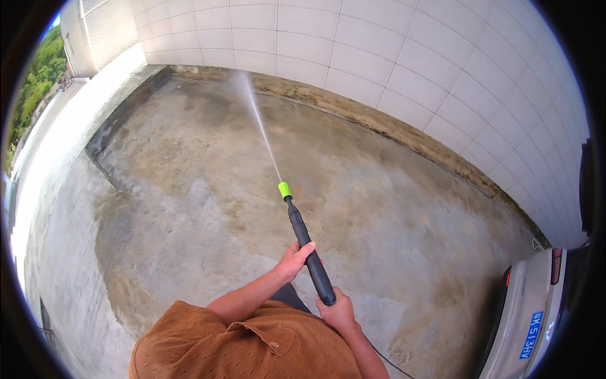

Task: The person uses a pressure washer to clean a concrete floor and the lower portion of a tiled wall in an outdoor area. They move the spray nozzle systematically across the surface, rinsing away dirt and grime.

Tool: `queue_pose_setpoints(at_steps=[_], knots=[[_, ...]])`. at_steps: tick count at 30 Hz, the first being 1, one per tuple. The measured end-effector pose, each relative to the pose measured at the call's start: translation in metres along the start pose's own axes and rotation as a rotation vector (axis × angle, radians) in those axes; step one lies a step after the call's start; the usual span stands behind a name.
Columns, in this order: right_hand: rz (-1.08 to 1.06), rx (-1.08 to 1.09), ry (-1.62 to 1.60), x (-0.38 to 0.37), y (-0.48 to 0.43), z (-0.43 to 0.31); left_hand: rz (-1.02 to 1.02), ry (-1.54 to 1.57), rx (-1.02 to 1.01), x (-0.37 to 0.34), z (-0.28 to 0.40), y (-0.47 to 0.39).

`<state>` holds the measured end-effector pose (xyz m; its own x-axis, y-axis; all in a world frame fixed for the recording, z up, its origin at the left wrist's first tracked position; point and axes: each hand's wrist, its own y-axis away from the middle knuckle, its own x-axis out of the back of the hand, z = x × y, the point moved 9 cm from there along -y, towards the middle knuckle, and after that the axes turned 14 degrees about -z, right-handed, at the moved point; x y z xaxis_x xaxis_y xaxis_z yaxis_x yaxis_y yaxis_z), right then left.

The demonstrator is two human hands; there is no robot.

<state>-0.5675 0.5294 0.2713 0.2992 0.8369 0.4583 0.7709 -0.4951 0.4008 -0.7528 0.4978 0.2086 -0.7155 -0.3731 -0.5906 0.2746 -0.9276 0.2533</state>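
A black pressure washer wand (312, 265) slants up and away from my body, tipped with a bright green nozzle (284, 190). My left hand (294, 261) grips the wand around its middle. At the wand's rear end, my right hand (337, 308) is closed on the handle, which is partly hidden by the hand. From the nozzle a narrow water jet (260, 121) fans out into mist near the base of the wall. Beneath it the concrete floor (203, 156) is wet, with brownish and grey patches.
A white tiled wall (364, 47) with a dirty ledge (341, 106) runs along the far side. The rear of a parked car (525, 293) stands at the right. A concrete curb (113, 118) borders the left. A thin black hose or cable (386, 358) trails behind my right arm.
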Motion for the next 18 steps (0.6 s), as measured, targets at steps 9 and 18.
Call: queue_pose_setpoints(at_steps=[9,18], knots=[[-0.020,0.008,0.086,-0.054,-0.014,-0.029,-0.016,0.030,0.017,0.049,0.025,0.039],[-0.007,0.022,0.047,-0.094,-0.036,-0.071,-0.049,0.056,-0.001,0.101,0.060,0.053]])
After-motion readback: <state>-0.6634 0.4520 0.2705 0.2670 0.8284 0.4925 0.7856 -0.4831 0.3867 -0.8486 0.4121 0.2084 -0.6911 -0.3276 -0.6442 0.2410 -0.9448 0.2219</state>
